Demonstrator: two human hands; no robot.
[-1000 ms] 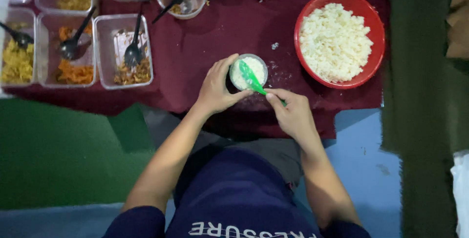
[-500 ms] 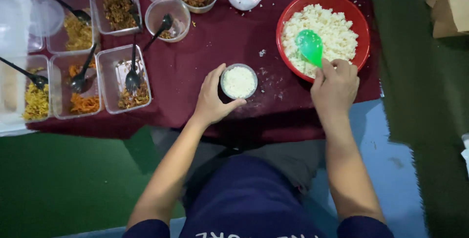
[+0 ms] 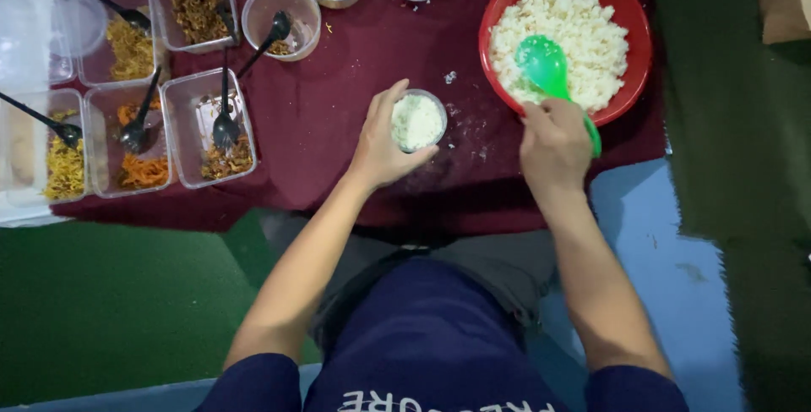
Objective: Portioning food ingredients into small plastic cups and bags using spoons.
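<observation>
On the maroon-covered surface (image 3: 321, 125), the red bowl (image 3: 635, 19) of white rice sits far right. The right hand (image 3: 553, 143) has carried the green spoon (image 3: 545, 65), gripped by its handle, from the cup back over the rice. The left hand (image 3: 382, 146) stays wrapped around the small rice-filled cup (image 3: 417, 120), centre.

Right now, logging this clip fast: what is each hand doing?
Left hand: closed around the small cup of rice on the table.
Right hand: closed on the green spoon, its scoop over the red bowl.
</observation>
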